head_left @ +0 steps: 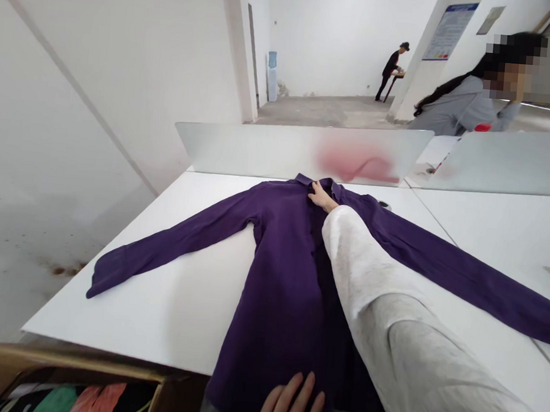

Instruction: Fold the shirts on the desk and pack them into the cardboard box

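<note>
A purple long-sleeved shirt (275, 263) lies spread on the white table, its collar at the far side and its sleeves stretched out to both sides. The front stands partly open, showing a darker inside. My right hand (322, 197) reaches up to the collar, with its fingers closed on the edge of the front opening just below it. My right sleeve covers part of the shirt's right half. Near the hem, my left hand (290, 405) rests on the cloth with its fingers stretched and slightly apart.
The white table (201, 295) ends at a frosted divider (260, 148). At the lower left stands a cardboard box (159, 400) holding colourful clothes. A person in grey (468, 100) is beyond the divider; another person (390, 69) stands at a far table. A small dark round object (384, 205) lies by the right shoulder.
</note>
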The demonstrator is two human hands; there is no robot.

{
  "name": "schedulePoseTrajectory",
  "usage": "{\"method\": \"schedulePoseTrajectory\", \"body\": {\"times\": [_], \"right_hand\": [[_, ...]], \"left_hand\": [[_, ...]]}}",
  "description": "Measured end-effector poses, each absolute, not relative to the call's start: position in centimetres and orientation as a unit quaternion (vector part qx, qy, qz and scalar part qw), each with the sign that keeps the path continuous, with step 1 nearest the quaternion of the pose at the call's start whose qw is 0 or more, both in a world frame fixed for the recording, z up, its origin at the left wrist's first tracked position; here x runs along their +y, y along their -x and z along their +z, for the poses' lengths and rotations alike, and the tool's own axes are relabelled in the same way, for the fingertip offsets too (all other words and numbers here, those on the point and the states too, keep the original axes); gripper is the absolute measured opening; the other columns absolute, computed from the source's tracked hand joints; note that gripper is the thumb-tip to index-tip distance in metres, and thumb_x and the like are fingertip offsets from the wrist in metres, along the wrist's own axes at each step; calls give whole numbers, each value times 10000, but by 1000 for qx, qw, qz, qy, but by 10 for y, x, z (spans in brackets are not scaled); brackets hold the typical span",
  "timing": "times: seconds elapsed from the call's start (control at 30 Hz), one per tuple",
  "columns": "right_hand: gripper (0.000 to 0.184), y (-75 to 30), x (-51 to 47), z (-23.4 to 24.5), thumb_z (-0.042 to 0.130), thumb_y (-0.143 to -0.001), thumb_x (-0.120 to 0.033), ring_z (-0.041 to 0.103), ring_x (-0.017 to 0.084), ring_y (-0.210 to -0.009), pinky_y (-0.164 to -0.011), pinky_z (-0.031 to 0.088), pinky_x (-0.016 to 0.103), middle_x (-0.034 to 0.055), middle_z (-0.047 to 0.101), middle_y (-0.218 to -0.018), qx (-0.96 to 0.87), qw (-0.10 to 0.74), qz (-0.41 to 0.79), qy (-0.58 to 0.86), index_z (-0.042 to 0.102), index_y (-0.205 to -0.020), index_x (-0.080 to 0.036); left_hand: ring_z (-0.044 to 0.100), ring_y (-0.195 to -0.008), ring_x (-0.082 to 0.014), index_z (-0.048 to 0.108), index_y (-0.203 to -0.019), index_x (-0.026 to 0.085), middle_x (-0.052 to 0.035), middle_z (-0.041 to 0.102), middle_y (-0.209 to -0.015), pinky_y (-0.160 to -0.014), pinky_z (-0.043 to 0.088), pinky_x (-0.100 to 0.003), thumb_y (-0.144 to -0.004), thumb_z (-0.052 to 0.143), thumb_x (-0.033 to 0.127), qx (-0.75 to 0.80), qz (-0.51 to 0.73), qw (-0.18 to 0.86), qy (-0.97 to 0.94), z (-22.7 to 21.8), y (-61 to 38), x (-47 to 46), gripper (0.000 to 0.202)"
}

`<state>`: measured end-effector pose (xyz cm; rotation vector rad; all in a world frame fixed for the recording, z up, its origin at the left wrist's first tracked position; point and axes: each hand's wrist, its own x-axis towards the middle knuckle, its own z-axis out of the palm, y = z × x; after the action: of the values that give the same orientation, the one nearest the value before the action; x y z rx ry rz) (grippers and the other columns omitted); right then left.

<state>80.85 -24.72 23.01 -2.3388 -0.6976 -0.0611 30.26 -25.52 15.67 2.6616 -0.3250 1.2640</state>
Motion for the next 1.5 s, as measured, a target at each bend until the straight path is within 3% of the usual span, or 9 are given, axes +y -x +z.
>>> {"method": "schedulePoseTrajectory", "body": {"times": [0.17,0.43,0.63,0.73,0.9,1.03,1.17,1.37,1.5], "right_hand": [[514,-793,-265,247,461,-811,-110,510,221,-1229,-1084,341,367,165,496,-1377,-270,341,6,900,531,-1320,-91],[365,-768,-340,308,481,-829,-99,601,185,-1068,-985,415,300,119,654,-1183,-333,272,34,902,649,-1154,-97],[361,-689,-422,316,531,-852,-203,637,169,-966,-879,460,263,55,689,-1119,-422,167,181,873,643,-1194,-177],[357,-649,-451,312,553,-851,-224,648,164,-945,-849,464,246,21,701,-1096,-429,139,235,861,654,-1194,-219],[316,-633,-467,303,574,-838,-174,651,185,-942,-858,462,273,10,704,-1089,-393,114,174,896,692,-1125,-235],[335,-659,-458,292,538,-875,-170,629,197,-1024,-913,441,275,38,681,-1142,-332,130,95,929,641,-1192,-202],[402,-684,-438,267,572,-888,-279,621,255,-1055,-894,452,308,144,668,-1140,-197,138,36,970,565,-1253,-112],[319,-696,-421,240,619,-843,-270,623,260,-1036,-872,452,318,149,671,-1110,-160,135,20,978,624,-1125,-120],[234,-696,-418,251,554,-883,-332,642,239,-960,-822,455,290,130,700,-989,-149,148,5,978,674,-940,-139]], "left_hand": [[577,-1143,-171,699,-1033,216,-9,691,-1148,-1047,384,-321,-959,362,199,-205,410,86,-884,158,-306,-251,346],[605,-893,-177,604,-1217,169,-63,691,-1062,-753,484,-274,-939,407,370,-262,217,133,-931,195,-293,-241,396],[627,-871,-192,633,-1125,249,-29,674,-1006,-774,517,-329,-829,463,80,-179,1,208,-962,192,-293,-258,380],[638,-865,-172,632,-1084,213,-44,679,-956,-782,517,-300,-902,378,109,-146,-17,337,-930,199,-303,-268,329],[671,-816,-159,573,-1038,191,-37,710,-906,-731,505,-251,-930,460,378,-21,-129,538,-833,221,-327,-303,244],[658,-692,-198,460,-1241,135,-30,688,-765,-634,465,-269,-861,564,333,-7,-124,449,-885,218,-336,-331,441],[631,-583,-169,223,-1470,132,1,660,-679,-573,437,-247,-931,395,228,-34,-86,419,-903,218,-334,-334,574],[693,-705,-243,339,-1433,65,-95,714,-832,-603,496,-293,-883,545,356,-35,-63,274,-959,229,-332,-338,655],[687,-613,-232,443,-1365,30,-129,712,-846,-507,475,-273,-820,549,108,-39,-60,160,-985,225,-334,-346,561]]}}
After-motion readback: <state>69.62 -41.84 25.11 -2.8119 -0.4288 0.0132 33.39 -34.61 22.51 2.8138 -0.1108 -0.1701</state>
